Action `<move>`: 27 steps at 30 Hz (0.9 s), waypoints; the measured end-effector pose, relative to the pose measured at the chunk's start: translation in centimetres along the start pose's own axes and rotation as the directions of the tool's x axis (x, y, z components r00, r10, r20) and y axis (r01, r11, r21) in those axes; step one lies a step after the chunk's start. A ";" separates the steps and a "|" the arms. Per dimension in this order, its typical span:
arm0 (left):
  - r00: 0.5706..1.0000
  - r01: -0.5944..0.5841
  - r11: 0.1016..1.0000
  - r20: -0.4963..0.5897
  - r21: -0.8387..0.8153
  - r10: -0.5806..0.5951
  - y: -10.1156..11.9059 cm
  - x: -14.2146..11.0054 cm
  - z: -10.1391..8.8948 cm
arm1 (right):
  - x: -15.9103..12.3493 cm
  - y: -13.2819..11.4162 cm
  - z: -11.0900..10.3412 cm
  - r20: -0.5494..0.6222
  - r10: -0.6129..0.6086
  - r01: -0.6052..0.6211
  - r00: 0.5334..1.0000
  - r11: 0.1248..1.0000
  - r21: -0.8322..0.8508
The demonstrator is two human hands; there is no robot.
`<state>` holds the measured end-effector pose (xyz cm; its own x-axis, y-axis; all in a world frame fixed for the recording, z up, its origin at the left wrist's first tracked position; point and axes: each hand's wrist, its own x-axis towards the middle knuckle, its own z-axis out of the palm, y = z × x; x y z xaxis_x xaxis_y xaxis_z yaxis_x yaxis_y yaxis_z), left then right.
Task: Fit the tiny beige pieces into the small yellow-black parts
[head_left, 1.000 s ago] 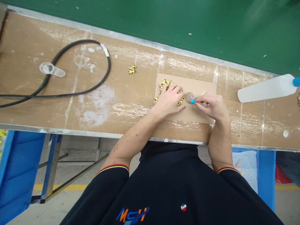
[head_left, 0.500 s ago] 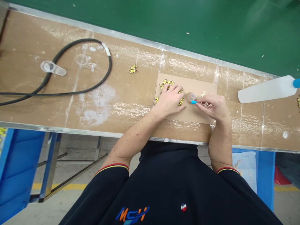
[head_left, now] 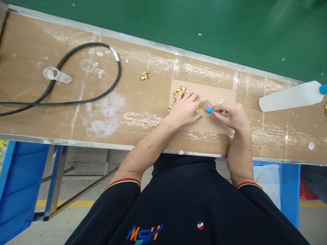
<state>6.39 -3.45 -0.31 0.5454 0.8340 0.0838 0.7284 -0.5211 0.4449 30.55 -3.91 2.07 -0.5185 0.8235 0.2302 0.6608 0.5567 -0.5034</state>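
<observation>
Left hand point(head_left: 182, 109): open, fingers spread, resting on yellow-and-gold parts point(head_left: 181, 90) on a cardboard sheet point(head_left: 217, 126). Right hand point(head_left: 231, 116): pinched, with a blue-tipped piece point(head_left: 209, 110) beside a clear plastic cup point(head_left: 209, 105), above gold bits point(head_left: 223, 113); grip unclear. Work in hand: fine picking; next move calls for fingertip precision.

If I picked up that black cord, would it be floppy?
Probably bendy but not limp: the cord lies on the bench in wide, smooth curves with no sharp kinks. It looks thick, so it may feel fairly heavy, and a loose end would likely droop.
</observation>
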 end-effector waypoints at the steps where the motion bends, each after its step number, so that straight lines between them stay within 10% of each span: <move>1: 1.000 0.003 1.000 0.003 -0.001 -0.003 0.0 0.0 0.0 | 0.0 0.0 0.0 0.007 0.005 -0.005 1.000 1.000 -0.002; 9: 1.000 0.010 1.000 0.016 0.001 -0.010 0.1 0.0 -0.1 | -0.2 -0.4 -1.1 0.042 0.014 -0.017 0.999 0.997 0.075; 16: 0.999 0.016 1.000 0.047 0.020 -0.017 0.0 0.1 -0.3 | -1.4 0.7 -2.2 -0.211 0.107 -0.065 0.972 0.978 0.196; 23: 0.995 0.023 0.999 0.096 0.023 -0.025 -0.4 0.1 -0.7 | -1.3 5.1 -2.1 -0.630 0.357 -0.187 0.689 0.928 0.322; 27: 0.997 -0.014 1.000 0.079 0.026 0.012 -0.8 0.0 -0.7 | 0.4 8.0 -2.6 -0.609 0.443 -0.325 0.658 0.896 0.302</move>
<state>5.48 -2.90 -0.08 0.5850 0.8108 0.0185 0.7311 -0.5371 0.4208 37.09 1.15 0.32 0.2822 0.8550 0.4351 0.5968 0.1986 -0.7774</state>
